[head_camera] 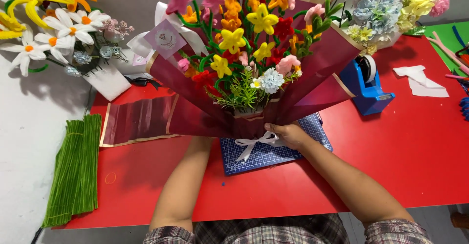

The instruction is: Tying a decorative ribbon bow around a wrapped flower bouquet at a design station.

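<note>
Plaid sleeves at the near edge, both forearms reaching forward over the red table [391, 141].

Right hand [292, 135]: fingers curled closed around the neck of the bouquet [249, 68], just above the white ribbon bow [256, 144]. Left hand: hidden behind the maroon wrapping paper [317, 73]; cannot tell whether its fingers are closed or open, though the forearm runs up under the wrap's left side.

Bouquet stands roughly upright over the blue cutting mat [273, 151], mid-table. Flowers look like pipe-cleaner blooms, yellow, orange, pink, red, with a pale blue cluster low in front.

Handling judgement: light for its bulk, top-heavy. Wire stems bend and stay bent; the fuzzy petals crush. The paper is stiff, creases easily, and is probably slick. Best hold is the tied neck at the bow, second hand under the wrap's base, never on the blooms.

Around it: a loose maroon paper sheet [137, 122] lies flat left of the mat; a bundle of green pipe cleaners [73, 170] sits at the table's left edge; a blue tape dispenser [366, 85] right of the bouquet; white paper scraps [422, 80] toward the far right. Other bouquets stand at the far corners.
</note>
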